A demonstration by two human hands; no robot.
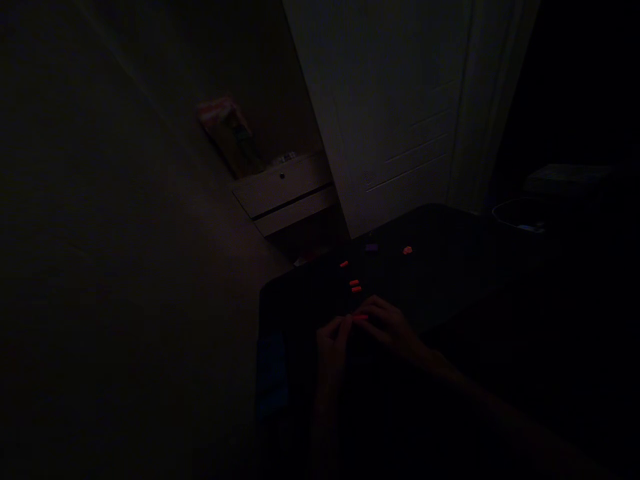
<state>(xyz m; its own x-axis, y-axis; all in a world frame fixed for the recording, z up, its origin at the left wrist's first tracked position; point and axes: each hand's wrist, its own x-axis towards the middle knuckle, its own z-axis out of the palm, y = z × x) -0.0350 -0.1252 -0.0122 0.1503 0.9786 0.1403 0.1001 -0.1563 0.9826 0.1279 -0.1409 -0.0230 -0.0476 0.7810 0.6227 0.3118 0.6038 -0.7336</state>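
One short, slim piece, vividly red and roughly bar-shaped, is pinched in both hands.

Darkness hid much
Fingers partly covered the red piece; the orange clump was too small to identify; the top edge cropped the door.

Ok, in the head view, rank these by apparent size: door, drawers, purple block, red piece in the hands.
1. Door
2. Drawers
3. Purple block and red piece: unsure, since the piece is nearer and partly hidden.
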